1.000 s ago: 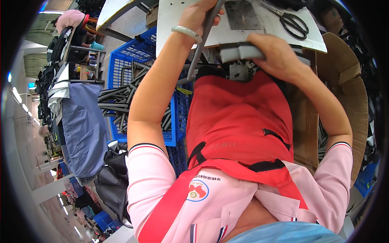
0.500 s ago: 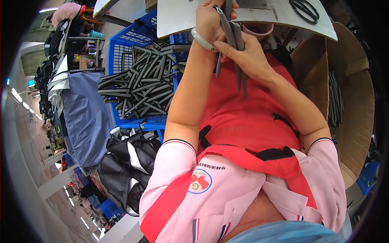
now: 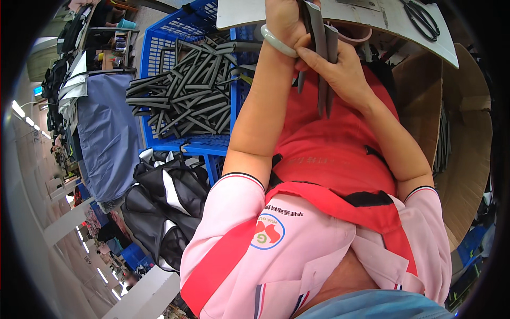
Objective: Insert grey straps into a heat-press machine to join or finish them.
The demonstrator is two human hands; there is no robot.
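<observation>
Several dark grey, long, narrow foam-like strips (image 3: 322, 64) hang over my red apron (image 3: 329, 138), their lower ends pointing toward me. My left hand (image 3: 286, 22), with a pale bangle at its wrist, is closed about their upper part; its fingers are partly cut off by the top edge of the picture. Lower down, my right hand (image 3: 342, 69) grips the same strips, its thumb lying across them close to the left wrist. How many strips each hand has hold of I cannot make out.
A blue plastic crate (image 3: 186, 143) on the left holds a heap of similar grey strips (image 3: 196, 87). Ahead stands a white table (image 3: 340, 15) with black-handled scissors (image 3: 422, 20). An open cardboard box (image 3: 467, 154) with strips is at right. Black-and-white bundles (image 3: 164, 207) lie below the crate.
The view has shifted, so table and crate sit higher in it. Both hands, still on the strips, appear slightly farther up and to the right.
</observation>
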